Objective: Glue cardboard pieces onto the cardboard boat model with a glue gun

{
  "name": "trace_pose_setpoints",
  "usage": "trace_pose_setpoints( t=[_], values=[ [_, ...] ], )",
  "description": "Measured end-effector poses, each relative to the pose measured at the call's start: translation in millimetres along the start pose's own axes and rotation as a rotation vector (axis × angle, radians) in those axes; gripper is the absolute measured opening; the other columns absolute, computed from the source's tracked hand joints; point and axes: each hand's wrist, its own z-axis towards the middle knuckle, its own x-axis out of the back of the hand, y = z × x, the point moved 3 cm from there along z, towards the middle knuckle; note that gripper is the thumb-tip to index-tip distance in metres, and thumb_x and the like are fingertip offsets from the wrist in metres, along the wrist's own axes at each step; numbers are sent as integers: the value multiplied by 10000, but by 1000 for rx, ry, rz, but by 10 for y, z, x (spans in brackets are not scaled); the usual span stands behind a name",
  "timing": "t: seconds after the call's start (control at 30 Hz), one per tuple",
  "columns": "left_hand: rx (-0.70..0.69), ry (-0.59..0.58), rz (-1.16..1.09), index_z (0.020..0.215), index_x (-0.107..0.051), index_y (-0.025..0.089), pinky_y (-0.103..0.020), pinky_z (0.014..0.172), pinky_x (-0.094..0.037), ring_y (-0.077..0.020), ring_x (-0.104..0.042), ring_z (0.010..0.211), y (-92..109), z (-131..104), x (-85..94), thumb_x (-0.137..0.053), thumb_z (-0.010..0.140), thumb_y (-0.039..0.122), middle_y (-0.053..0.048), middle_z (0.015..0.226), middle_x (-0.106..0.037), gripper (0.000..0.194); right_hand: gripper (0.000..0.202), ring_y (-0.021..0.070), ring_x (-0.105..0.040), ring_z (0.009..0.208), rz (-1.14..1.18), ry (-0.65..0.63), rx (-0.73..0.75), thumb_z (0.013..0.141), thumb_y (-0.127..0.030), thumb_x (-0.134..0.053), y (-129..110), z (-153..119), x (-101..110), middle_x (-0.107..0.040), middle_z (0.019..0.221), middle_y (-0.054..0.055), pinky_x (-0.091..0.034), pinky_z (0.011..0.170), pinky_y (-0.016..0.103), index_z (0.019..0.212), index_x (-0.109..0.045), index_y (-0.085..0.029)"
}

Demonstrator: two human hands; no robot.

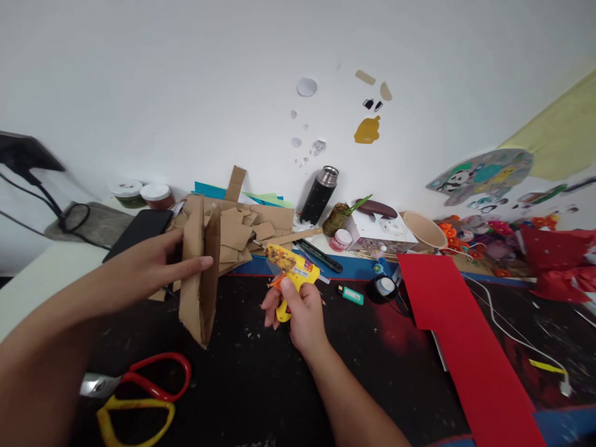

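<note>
One right hand (305, 313) curled round the yellow glue gun (298, 266), thumb against it, nozzle towards the scraps (235, 234) behind! Alongside, the left hand (156, 266) pinches folded cardboard (192, 295) upright, just left of the gun (whether its lower edge meets the bench (261, 385), I can't tell). Further out: scissors (123, 378) nearer the camera, lighter (351, 295) to the gun's right, red card (465, 335) beyond, black flask (319, 195) standing at the back.

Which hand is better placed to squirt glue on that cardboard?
Probably the right hand: it holds the yellow hot glue gun, while the left hand is busy gripping the folded cardboard.
</note>
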Motion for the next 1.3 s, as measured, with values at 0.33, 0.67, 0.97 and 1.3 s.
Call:
trace_pose_setpoints(
  t=[0.33, 0.67, 0.97, 1.3],
  values=[
    [3, -100, 44, 1594, -513, 272, -379, 943, -654, -315, -744, 1237, -90, -24, 42, -706, 882, 697, -55, 1443, -755, 851, 615, 112, -570, 357, 147, 43, -59, 904, -688, -775, -5, -4, -12, -710, 575, 8, -397, 339, 175, 1131, -749, -116],
    [-84, -127, 144, 1355, -695, 263, -418, 980, -610, -323, -747, 1155, -21, -30, -59, -694, 873, 662, -38, 1244, -814, 626, 545, 97, -479, 323, 145, 12, -51, 946, -663, -747, -23, -38, -59, -528, 439, -65, -284, 342, 178, 991, -746, -120],
    [-72, -217, 101, 1334, -716, 268, -412, 954, -618, -322, -741, 1131, 130, -83, -169, -692, 864, 659, -33, 1207, -811, 612, 649, 96, -453, 358, -208, 75, -16, 959, -782, -629, -2, -109, -68, -537, 414, -45, -346, 425, 205, 895, -738, -145],
    [-52, -306, -23, 1415, -706, 312, -440, 1019, -630, -353, -731, 1246, 185, -76, -292, -735, 850, 651, -27, 1315, -805, 660, 586, 148, -498, 426, -545, 109, 93, 1038, -711, -548, -29, -213, -44, -490, 426, -29, -353, 423, 247, 756, -703, -221]
  ],
)
